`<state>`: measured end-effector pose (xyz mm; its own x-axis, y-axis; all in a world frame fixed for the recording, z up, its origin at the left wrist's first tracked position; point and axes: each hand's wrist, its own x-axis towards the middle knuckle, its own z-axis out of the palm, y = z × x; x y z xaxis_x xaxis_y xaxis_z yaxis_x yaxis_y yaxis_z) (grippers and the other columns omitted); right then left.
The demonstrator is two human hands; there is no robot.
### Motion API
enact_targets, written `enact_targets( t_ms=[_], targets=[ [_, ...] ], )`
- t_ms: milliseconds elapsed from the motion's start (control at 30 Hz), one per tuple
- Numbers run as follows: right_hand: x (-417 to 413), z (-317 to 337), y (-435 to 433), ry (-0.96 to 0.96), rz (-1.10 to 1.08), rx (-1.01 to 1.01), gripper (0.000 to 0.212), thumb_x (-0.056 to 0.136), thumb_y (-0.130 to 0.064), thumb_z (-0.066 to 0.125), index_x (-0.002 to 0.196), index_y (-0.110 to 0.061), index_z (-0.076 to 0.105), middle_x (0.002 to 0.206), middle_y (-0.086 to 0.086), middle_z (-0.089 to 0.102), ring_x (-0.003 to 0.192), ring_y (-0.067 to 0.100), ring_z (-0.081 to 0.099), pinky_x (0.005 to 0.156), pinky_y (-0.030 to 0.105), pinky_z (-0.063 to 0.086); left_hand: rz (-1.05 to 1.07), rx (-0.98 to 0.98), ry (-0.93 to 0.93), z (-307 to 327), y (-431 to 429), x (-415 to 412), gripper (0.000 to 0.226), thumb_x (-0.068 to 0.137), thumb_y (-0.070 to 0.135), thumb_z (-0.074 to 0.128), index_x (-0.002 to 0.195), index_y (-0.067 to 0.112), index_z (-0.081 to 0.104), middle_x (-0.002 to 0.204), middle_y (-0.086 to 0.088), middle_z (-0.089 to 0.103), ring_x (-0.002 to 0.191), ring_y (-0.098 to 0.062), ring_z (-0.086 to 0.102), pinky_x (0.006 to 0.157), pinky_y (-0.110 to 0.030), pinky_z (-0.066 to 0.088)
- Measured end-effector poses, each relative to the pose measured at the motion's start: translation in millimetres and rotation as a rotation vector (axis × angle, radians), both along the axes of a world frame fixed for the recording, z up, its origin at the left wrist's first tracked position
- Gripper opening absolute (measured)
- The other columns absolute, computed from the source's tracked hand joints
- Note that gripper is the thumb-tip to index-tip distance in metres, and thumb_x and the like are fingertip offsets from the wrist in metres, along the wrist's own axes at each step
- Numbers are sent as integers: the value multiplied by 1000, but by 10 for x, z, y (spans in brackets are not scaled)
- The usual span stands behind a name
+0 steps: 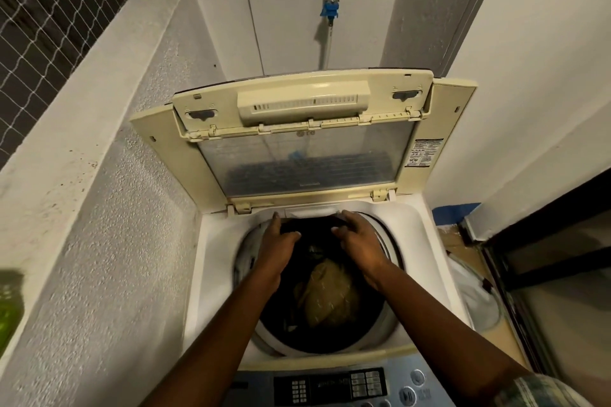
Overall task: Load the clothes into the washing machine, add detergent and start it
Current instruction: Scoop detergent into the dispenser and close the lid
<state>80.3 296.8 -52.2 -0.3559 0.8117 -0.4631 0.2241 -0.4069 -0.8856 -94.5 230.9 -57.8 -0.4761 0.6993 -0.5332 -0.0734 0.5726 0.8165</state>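
Observation:
The top-loading washing machine (211, 274) stands with its lid (304, 162) propped upright. Inside the drum (390, 317) lie dark clothes and a tan garment (327, 294). My left hand (279, 241) and my right hand (358, 241) reach to the drum's far rim, a little apart. Each grips one side of a dark garment (309, 228) held between them. Just behind my fingertips sits the white detergent drawer (310, 210). A blurred green bottle (8, 307) rests on the ledge at the far left. The control panel (334, 385) lies at the near edge.
A tap with a blue hose connector (331, 8) hangs on the back wall. The concrete ledge (66, 129) runs along the left, with netting above it. Right of the machine are a white basket (476, 301), cardboard (463, 251) and a dark-framed door (515, 274).

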Motion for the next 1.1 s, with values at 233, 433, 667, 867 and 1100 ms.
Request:
enact_targets(
  t_ms=[233, 433, 667, 867, 1100],
  targets=[
    [399, 411, -117, -194, -15, 536, 46, 98, -24, 69, 142, -27, 57, 153, -4, 53, 141, 20, 50, 119, 45, 41, -32, 311, 484, 718, -298, -3, 58, 96, 19, 65, 149, 28, 43, 155, 0, 46, 140, -23, 48, 108, -34, 46],
    [339, 1266, 152, -300, -2, 1056, 50, 99, -45, 60, 146, -33, 50, 164, -10, 38, 149, 11, 35, 114, 23, 32, -56, 656, 1040, 1526, -91, -90, 50, 94, 24, 63, 142, 15, 51, 147, -5, 49, 137, -19, 46, 110, -34, 47],
    [-7, 1938, 547, -522, 70, 1299, 64, 100, -51, 54, 157, -28, 37, 171, -3, 26, 158, 21, 22, 123, 53, 33, -229, 548, 1320, 2027, 363, -367, 69, 94, 52, 54, 155, 30, 31, 168, -2, 19, 156, -26, 16, 125, -52, 22],
    [-234, 2091, 867, -760, 256, 1317, 68, 104, -60, 31, 162, -25, 27, 172, 5, 21, 160, 29, 13, 128, 56, 15, -341, 288, 1335, 2142, 667, -556, 67, 98, 65, 30, 157, 34, 26, 169, -5, 21, 157, -29, 10, 127, -55, 4],
    [-185, 2033, 840, -794, 263, 1386, 60, 104, -55, 37, 154, -22, 40, 157, 3, 50, 148, 28, 40, 125, 56, 22, -324, 310, 1387, 2066, 577, -493, 58, 100, 61, 27, 147, 30, 42, 149, -3, 52, 144, -27, 39, 125, -55, 14]
  ],
)
